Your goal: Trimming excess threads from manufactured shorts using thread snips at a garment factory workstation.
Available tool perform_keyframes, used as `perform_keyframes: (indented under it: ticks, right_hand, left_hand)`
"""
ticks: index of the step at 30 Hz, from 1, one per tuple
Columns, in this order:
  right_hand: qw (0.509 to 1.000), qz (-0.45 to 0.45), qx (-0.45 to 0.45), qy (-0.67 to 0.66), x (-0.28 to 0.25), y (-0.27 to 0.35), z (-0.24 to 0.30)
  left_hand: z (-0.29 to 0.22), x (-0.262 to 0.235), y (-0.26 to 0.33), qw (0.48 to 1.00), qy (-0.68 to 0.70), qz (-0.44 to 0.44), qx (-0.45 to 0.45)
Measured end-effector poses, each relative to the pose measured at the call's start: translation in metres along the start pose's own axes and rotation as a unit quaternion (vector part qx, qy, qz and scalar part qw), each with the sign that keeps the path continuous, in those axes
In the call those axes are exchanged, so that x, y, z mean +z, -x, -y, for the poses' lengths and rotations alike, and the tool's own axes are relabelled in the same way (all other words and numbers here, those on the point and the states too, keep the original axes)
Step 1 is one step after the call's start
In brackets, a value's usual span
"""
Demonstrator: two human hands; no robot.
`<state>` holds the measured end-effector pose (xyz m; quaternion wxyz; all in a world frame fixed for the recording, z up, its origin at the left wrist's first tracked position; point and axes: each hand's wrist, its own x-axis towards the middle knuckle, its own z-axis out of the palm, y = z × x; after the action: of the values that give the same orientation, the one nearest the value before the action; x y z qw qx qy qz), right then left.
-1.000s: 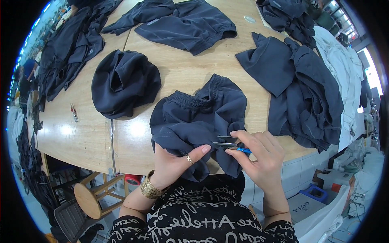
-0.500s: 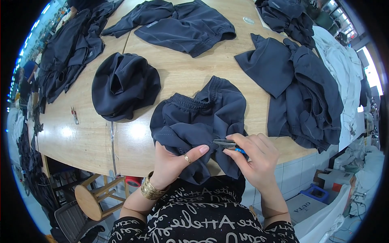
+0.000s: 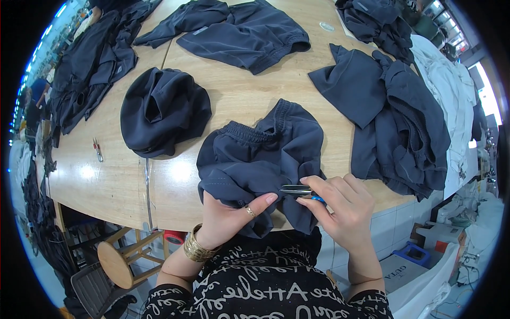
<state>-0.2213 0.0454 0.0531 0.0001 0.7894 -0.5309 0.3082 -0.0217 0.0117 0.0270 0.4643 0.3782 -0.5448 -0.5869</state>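
Dark navy shorts [image 3: 249,159] with a gathered elastic waistband lie bunched at the near edge of the wooden table [image 3: 228,101]. My left hand [image 3: 234,215] pinches a fold of their fabric, thumb on top and fingers hidden beneath the cloth. In my right hand [image 3: 342,207] are small thread snips [image 3: 297,189] with dark metal blades and a blue part. The blade tips point left and lie against the fabric, just beyond my left thumb. A pale line of stitching shows on the cloth left of the thumb.
A rounded dark bundle [image 3: 164,114] sits left of the shorts. More dark garments lie at the far side [image 3: 244,37], far left [image 3: 95,69] and right [image 3: 404,127]. Small red-handled snips [image 3: 98,150] rest on the left. White cloth [image 3: 443,90] hangs at the right; a round stool [image 3: 114,266] stands below.
My right hand and the snips have shifted slightly right and down. My left thumb has moved a little, still pinching the shorts.
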Motion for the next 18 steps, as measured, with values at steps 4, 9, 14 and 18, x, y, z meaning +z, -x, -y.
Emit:
perform_keyframes:
  ticks: [4,9,14,18]
  right_hand:
    - [0.998,0.004,0.020,-0.058,0.0047,0.0018,-0.0027]
    - [0.976,0.041,0.120,-0.175,0.0072,0.0018,0.0051]
    - [0.985,0.025,0.102,-0.134,0.0070,0.0021,0.0068]
    - [0.999,-0.010,0.031,-0.042,0.0059,0.0044,0.0048]
  left_hand:
    - [0.0001,0.0010,-0.0006,1.000,0.003,0.007,0.010]
    - [0.0027,-0.0022,-0.0002,1.000,0.011,0.012,0.000]
    - [0.0010,0.0019,0.0000,1.000,0.021,-0.006,-0.014]
    - [-0.0002,0.0031,-0.0006,0.999,0.026,-0.015,-0.019]
